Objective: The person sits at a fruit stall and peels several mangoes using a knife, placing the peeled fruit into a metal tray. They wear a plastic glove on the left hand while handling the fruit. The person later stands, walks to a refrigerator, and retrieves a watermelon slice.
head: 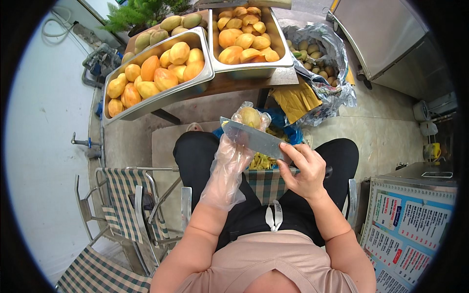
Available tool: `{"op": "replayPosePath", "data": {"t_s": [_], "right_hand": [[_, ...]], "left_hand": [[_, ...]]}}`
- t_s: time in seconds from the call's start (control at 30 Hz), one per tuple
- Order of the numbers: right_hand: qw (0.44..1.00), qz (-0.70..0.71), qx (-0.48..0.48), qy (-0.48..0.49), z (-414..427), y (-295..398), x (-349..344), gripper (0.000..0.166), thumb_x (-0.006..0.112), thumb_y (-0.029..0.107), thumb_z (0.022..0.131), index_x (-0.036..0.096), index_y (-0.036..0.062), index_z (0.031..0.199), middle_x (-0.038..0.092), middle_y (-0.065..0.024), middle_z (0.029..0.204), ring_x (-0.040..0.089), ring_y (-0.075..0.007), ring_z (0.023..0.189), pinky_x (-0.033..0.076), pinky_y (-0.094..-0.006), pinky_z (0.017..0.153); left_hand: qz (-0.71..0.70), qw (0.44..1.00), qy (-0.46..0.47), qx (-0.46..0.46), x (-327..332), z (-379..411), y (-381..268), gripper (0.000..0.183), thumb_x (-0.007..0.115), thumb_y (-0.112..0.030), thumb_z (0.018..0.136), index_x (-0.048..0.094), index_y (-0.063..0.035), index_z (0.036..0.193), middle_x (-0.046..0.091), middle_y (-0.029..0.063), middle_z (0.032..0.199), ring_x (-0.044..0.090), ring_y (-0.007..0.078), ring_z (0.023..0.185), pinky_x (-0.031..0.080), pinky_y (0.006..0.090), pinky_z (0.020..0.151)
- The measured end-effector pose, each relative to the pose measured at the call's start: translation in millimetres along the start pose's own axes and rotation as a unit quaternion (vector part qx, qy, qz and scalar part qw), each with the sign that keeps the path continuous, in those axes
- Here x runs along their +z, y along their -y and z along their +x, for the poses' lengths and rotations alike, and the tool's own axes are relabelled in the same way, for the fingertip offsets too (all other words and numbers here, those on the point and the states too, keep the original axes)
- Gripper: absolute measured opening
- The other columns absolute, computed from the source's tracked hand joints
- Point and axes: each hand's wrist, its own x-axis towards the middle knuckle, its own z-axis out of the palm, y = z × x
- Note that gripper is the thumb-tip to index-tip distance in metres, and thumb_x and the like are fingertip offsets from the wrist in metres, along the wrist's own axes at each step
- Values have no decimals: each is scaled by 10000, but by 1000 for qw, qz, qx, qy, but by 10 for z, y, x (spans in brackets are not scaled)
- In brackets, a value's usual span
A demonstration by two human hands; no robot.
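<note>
My left hand (231,157) wears a loose clear plastic glove that reaches past the wrist. It holds up an oval, mango-like yellow-green fruit (251,116). In my bare right hand (306,166) is a broad-bladed kitchen knife (253,138), its handle mostly hidden by the palm. The blade lies across in front of the fruit and the gloved fingers; whether its edge touches the fruit cannot be told. A yellow scrap clings near the tip. Below, between my knees, yellow peelings (262,162) lie in a blue plastic bag (294,134).
Peeled orange-yellow fruits fill a left steel pan (157,102) and a right steel pan (253,67) on a low table. Unpeeled fruits (158,36) sit behind. A lined sack (339,55) holds more. Folding chairs (124,197) stand left; a menu board (406,219) stands right.
</note>
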Motion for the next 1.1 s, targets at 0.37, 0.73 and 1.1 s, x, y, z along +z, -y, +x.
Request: {"op": "replayPosePath", "data": {"t_s": [0.37,0.73,1.1], "right_hand": [[1000,22,2,-12,55,34,-18,407,747,156,684,654,117,1079,595,-67,802,545,-209,563,437,-307,518],[996,82,18,10,79,89,-148,375,722,172,714,644,91,1071,609,-72,771,591,-226,576,469,-311,522],[994,102,18,25,89,106,-230,375,716,173,722,623,77,1073,606,-63,749,594,-217,574,465,-309,510]], "left_hand": [[61,998,-28,-8,222,-78,171,474,678,-160,830,474,-19,1234,573,164,1123,595,319,1031,550,412,885],[129,973,184,-57,153,-59,179,662,704,-209,809,373,-55,1362,472,184,1229,521,336,1103,475,414,954],[144,965,196,-97,141,-58,140,758,750,-247,761,343,-54,1371,479,196,1211,557,327,1064,501,395,920]]}}
